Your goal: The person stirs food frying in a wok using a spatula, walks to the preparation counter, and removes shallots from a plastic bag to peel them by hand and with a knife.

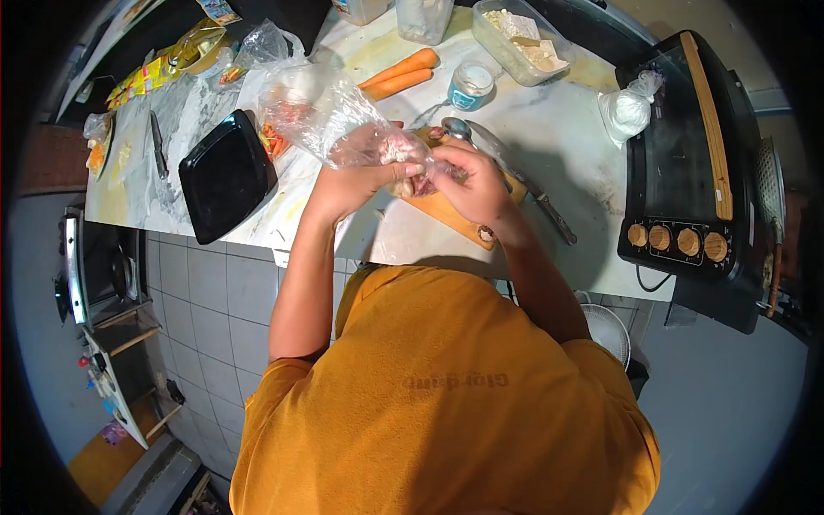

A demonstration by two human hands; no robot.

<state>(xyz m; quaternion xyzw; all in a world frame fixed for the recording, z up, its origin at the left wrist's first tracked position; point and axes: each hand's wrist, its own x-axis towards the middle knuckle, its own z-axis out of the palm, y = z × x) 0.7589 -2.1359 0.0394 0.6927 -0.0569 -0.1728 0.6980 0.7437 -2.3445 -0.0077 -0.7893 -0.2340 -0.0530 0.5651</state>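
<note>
A clear plastic bag (313, 112) is held above the counter, with pinkish and pale pieces (403, 154) bunched at its near end; their kind is unclear. My left hand (356, 178) closes round the bag from the left. From the right, my right hand (470, 182) pinches the bag's end, its fingertips partly hidden by plastic. Beneath both hands lies a wooden cutting board (468, 225), largely covered by them. Just right of my right hand, a knife (542, 199) rests across the board's edge. The round metal head of a utensil (456, 128) shows behind my right hand.
Two carrots (399, 72) and a blue-labelled jar (470, 86) stand behind the hands. A black tray (227, 176) and another knife (157, 144) lie left. A plastic container (521, 47) is at the back. A white knotted bag (629, 112) sits beside the black toaster oven (687, 163).
</note>
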